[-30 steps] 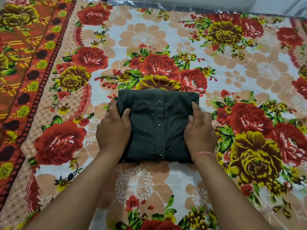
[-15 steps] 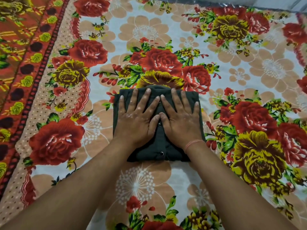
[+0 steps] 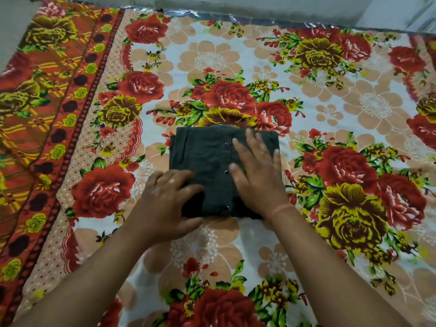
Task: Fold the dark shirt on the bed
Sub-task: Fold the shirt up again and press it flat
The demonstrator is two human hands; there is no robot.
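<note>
The dark shirt (image 3: 203, 156) lies folded into a compact rectangle on the bed, its button placket with three snaps facing up. My right hand (image 3: 257, 175) rests flat on the shirt's right half, fingers spread. Over the shirt's near-left corner is my left hand (image 3: 167, 201), blurred, palm down with fingers apart, covering that corner. Neither hand grips the cloth.
The bed carries a floral bedsheet (image 3: 342, 102) with red and yellow roses on white, and an orange patterned border (image 3: 42, 114) runs along the left. A wall (image 3: 259, 5) closes the far edge of the bed.
Both hands lay flat side by side on the shirt's middle. My left hand has slid back to the near-left corner; my right hand has shifted to the right half.
</note>
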